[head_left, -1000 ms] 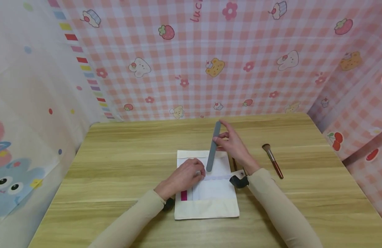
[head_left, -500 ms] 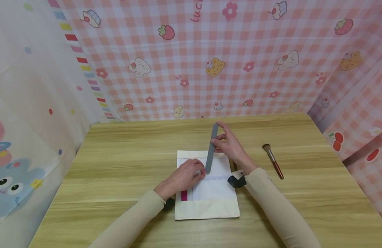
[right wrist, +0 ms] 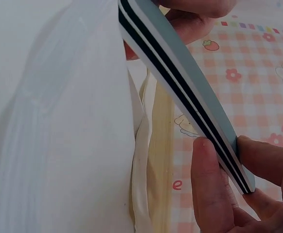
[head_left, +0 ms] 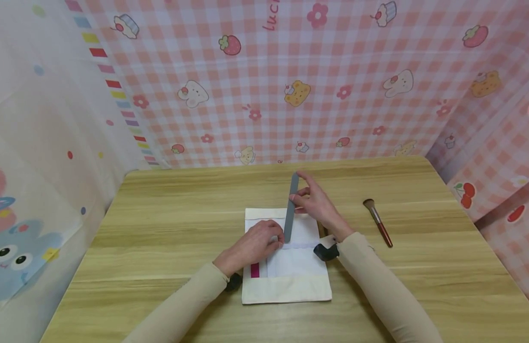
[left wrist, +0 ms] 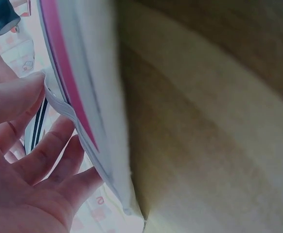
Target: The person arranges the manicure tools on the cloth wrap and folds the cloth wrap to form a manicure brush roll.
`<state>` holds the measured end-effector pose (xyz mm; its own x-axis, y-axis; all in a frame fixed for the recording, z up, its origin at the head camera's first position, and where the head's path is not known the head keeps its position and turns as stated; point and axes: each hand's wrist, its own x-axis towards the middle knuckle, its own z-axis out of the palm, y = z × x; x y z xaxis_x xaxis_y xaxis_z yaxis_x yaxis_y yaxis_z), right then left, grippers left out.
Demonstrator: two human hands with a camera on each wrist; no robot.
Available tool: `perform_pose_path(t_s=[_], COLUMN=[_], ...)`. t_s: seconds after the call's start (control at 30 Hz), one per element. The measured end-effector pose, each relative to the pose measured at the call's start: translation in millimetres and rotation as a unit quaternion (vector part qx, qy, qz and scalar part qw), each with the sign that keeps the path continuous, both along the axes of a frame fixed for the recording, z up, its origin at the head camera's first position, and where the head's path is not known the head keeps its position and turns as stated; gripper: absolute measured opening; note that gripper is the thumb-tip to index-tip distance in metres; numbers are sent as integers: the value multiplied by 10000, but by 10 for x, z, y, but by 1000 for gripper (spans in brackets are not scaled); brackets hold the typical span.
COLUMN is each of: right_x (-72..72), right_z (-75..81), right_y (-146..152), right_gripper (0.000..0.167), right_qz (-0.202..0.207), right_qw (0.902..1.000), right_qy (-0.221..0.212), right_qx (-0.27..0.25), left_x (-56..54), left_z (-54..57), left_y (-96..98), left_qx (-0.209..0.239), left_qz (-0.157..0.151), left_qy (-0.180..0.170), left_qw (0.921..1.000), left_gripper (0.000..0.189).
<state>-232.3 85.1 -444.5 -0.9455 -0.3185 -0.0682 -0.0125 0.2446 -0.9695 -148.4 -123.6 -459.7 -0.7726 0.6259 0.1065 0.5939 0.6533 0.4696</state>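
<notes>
My right hand (head_left: 318,205) pinches a grey nail file (head_left: 291,209) between thumb and fingers, one finger at its far tip. In the right wrist view, the nail file (right wrist: 180,73) shows black and white layers along its edge. Its near end is over the white cloth organizer (head_left: 286,289), beside my left hand (head_left: 258,240). That hand pinches the organizer's elastic band (left wrist: 59,103), lifting it in a loop. A magenta strip (head_left: 255,270) lies at the organizer's left side, partly under the left hand. Whether the file's tip is under the band is hidden.
A makeup brush (head_left: 378,223) with a reddish-brown handle lies on the wooden table (head_left: 170,228) to the right. Something thin and brown (head_left: 326,229) is partly hidden under the right wrist. A pink checked cloth (head_left: 247,95) hangs behind the table.
The right hand has brought the nail file slightly left and nearer, its lower end now closer to the left fingers. The left hand has stayed in place on the band.
</notes>
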Motion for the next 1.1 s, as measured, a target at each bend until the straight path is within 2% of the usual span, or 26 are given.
perform_pose_path(t_s=[0.63, 1.1], right_x=[-57, -97], right_z=[-52, -89], right_y=[-43, -48], right_gripper=[73, 69], right_qz=[240, 631], right_qw=[9981, 9943], right_qy=[-561, -856], right_qx=[-117, -48], left_x=[0, -28], left_z=[-2, -17], left_y=[-4, -7], left_qx=[35, 10], left_qz=[-74, -103], left_qy=[162, 19], left_qw=[9998, 9999], left_gripper=[8, 4])
